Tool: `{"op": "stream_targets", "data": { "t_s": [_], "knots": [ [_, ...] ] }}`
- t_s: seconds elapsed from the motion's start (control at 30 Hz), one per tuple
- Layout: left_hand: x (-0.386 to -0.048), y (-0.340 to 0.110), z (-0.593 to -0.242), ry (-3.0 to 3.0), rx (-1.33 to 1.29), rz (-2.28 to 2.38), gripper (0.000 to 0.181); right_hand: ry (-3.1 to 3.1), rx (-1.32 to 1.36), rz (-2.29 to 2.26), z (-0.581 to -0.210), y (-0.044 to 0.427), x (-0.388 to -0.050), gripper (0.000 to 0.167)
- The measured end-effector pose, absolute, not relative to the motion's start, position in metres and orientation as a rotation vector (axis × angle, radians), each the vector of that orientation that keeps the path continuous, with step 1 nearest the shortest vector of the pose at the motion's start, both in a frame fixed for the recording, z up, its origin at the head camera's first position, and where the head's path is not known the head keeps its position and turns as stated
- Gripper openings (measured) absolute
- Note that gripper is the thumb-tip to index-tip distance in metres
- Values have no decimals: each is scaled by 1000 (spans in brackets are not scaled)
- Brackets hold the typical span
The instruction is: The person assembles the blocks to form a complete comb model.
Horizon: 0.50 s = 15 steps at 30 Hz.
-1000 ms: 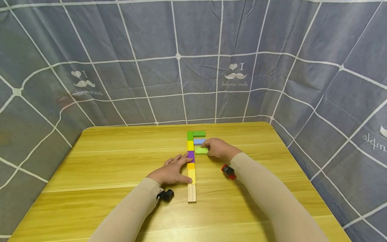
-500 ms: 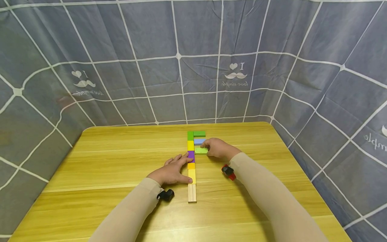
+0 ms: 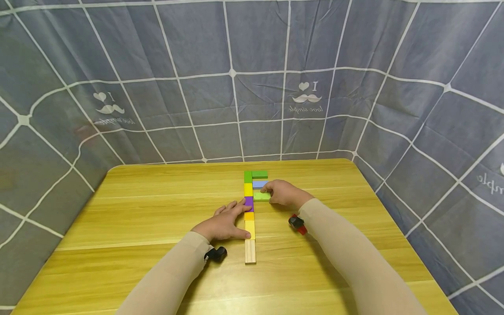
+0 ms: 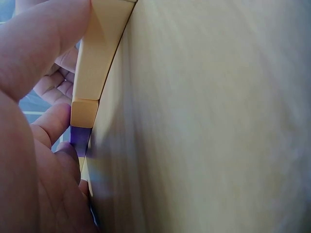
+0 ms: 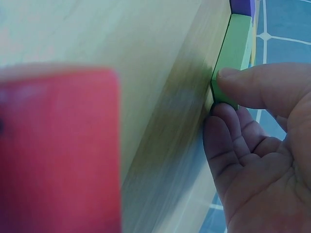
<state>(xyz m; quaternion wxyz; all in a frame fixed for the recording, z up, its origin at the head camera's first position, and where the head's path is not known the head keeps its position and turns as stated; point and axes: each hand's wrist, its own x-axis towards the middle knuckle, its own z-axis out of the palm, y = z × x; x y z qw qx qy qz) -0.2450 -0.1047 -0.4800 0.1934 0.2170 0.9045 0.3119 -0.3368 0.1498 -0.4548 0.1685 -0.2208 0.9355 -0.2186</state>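
A column of wooden blocks runs away from me: plain wood (image 3: 250, 252), pale yellow (image 3: 250, 227), orange (image 3: 249, 216), purple (image 3: 249, 201), yellow (image 3: 248, 189) and green (image 3: 247, 176). My left hand (image 3: 223, 222) rests along its left side with spread fingers. The thumb touches the pale yellow block; fingertips lie on the purple one. My right hand (image 3: 287, 193) pinches the right end of a light green block (image 5: 234, 46), which lies flat, pointing at the purple block. Behind it, a blue block (image 3: 258, 185) and a green block (image 3: 260, 174) extend rightward from the column.
The wood-grain table (image 3: 130, 218) has its far edge just behind the blocks. A grey curtain with white lines (image 3: 260, 100) hangs behind and at both sides. A black wrist camera (image 3: 216, 254) sits at my left wrist, a red and black one (image 3: 298, 224) at my right.
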Motion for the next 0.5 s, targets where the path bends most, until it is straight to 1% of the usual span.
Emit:
{"op": "stream_targets", "data": {
  "t_s": [0.5],
  "knots": [
    [-245, -104, -481, 2542, 589, 869, 92, 2660, -634, -626, -453, 150, -335, 48]
  ]
}}
